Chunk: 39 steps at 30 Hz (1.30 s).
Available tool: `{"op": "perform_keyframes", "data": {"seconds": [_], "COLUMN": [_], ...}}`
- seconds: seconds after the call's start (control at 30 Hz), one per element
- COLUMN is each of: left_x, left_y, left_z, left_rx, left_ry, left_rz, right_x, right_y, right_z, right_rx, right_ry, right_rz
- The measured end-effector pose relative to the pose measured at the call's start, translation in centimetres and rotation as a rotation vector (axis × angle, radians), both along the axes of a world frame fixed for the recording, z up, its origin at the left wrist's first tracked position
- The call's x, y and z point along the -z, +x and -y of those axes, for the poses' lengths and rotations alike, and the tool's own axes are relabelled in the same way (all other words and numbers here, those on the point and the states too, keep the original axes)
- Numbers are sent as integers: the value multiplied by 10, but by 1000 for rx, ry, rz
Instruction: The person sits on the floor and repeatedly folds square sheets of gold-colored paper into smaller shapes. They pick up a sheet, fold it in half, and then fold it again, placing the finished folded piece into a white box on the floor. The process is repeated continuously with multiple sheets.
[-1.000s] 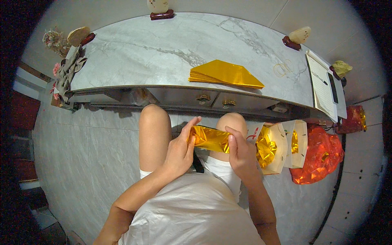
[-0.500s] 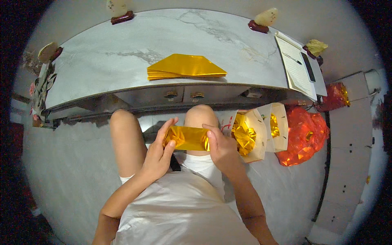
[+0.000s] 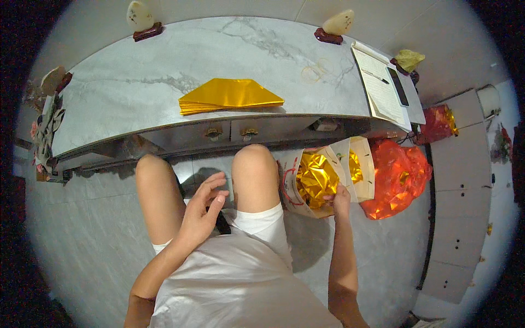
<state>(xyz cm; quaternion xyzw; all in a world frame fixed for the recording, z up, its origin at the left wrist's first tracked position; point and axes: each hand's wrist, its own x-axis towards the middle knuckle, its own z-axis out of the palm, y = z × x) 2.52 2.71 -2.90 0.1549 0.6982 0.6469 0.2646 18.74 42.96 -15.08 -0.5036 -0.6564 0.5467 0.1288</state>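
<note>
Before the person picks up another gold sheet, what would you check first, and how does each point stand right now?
1. Left hand free: ok, open and empty above the lap.
2. Right hand free: cannot tell, it is at the rim of the paper bag of gold foil.
3. Bag upright and open: ok.
4. Stack of gold sheets on the table: ok, near the front edge.
5. Stack neat: ok.

One stack of gold foil sheets [image 3: 229, 95] on the counter [image 3: 136, 65], two paper boxes [image 3: 306, 183] of gold foil, one red plastic bag [image 3: 396, 177], two stone ornaments [image 3: 141, 19].
</note>
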Motion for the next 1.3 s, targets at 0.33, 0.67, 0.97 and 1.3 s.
{"op": "perform_keyframes", "data": {"seconds": [0.33,0.67,0.97,1.3], "left_x": [2,-5,1,-4], "left_y": [-1,3,1,0], "left_z": [1,6,11,12], "left_rx": [33,21,7,12], "left_ry": [-29,-63,-75,-103], "left_rz": [-28,-71,-33,-19], "right_x": [38,-185,-248,-244], "right_y": [14,-151,-241,-250], "right_z": [-24,92,140,137], "right_rx": [-132,-637,-1115,-1167], "right_ry": [699,846,1338,1209], "right_rz": [168,-176,-345,-178]}}
